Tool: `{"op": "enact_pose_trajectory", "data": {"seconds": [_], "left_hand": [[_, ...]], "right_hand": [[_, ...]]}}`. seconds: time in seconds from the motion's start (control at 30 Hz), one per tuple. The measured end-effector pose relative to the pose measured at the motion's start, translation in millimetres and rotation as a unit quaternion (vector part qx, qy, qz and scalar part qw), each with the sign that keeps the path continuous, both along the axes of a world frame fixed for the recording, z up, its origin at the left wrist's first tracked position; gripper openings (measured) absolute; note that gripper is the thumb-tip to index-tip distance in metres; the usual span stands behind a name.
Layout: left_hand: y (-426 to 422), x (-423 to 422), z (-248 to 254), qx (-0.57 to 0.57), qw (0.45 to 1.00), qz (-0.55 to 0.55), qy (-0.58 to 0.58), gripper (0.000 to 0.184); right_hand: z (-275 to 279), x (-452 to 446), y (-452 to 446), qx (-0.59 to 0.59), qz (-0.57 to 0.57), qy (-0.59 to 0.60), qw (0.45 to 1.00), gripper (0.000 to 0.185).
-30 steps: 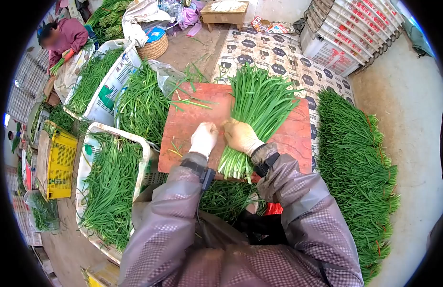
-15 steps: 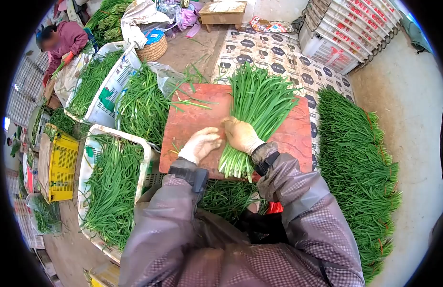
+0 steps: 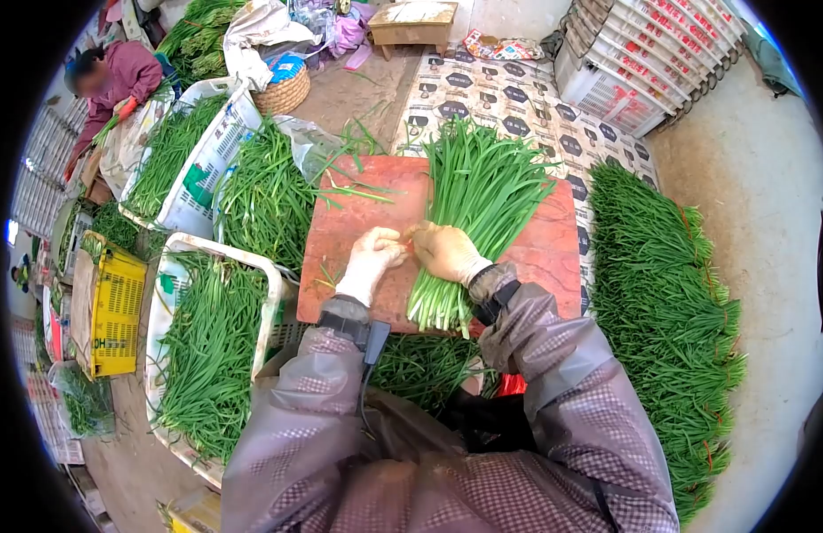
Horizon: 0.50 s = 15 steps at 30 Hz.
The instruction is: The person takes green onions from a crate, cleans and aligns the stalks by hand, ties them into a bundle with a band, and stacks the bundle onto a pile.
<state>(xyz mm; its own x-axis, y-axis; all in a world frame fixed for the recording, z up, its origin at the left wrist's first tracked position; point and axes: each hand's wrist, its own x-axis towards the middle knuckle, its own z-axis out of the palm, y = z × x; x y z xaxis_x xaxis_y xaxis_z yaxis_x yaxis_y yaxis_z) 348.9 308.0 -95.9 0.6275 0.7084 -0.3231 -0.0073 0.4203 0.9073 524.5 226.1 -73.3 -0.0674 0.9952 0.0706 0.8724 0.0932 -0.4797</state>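
A bunch of garlic chives (image 3: pixel 487 186) lies on a reddish wooden board (image 3: pixel 540 280), white stem ends toward me and green leaves away. My right hand (image 3: pixel 447 253), in a pale glove, rests across the lower part of the bunch, its fingers closed at the left edge. Just left of the bunch is my left hand (image 3: pixel 374 259), also gloved, with bent fingers closed near the right fingertips. A small reddish-orange bit shows between the two hands, too small to make out. Loose green stalks (image 3: pixel 358 193) lie at the board's upper left.
Tied chive bunches (image 3: pixel 660 338) line the floor at right. On the left stand a white crate (image 3: pixel 274 293) of chives, another white crate (image 3: pixel 243 120) and a yellow crate (image 3: pixel 118 315). Stacked crates (image 3: pixel 642 62) stand at upper right. A person (image 3: pixel 127 80) handles greens at upper left.
My left hand has moved slightly up and right, closing its fingers near my right hand. My right hand and the bunch barely moved. The other person's arms have shifted.
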Motion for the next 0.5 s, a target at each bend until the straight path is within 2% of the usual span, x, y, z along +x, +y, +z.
{"op": "enact_pose_trajectory", "data": {"seconds": [0.13,0.23,0.5], "left_hand": [[1,-1,-6,-0.046,0.999,0.016,-0.015,0.017],[-1,-3,-11,-0.035,0.999,0.006,-0.024,0.016],[-5,-5,-13,-0.050,0.996,-0.010,-0.067,0.020]], "right_hand": [[1,-2,-1,0.014,-0.010,0.006,1.000,0.024],[5,-2,-1,0.005,-0.009,0.010,1.000,0.025],[2,-1,-1,0.003,-0.010,0.016,1.000,0.027]]}}
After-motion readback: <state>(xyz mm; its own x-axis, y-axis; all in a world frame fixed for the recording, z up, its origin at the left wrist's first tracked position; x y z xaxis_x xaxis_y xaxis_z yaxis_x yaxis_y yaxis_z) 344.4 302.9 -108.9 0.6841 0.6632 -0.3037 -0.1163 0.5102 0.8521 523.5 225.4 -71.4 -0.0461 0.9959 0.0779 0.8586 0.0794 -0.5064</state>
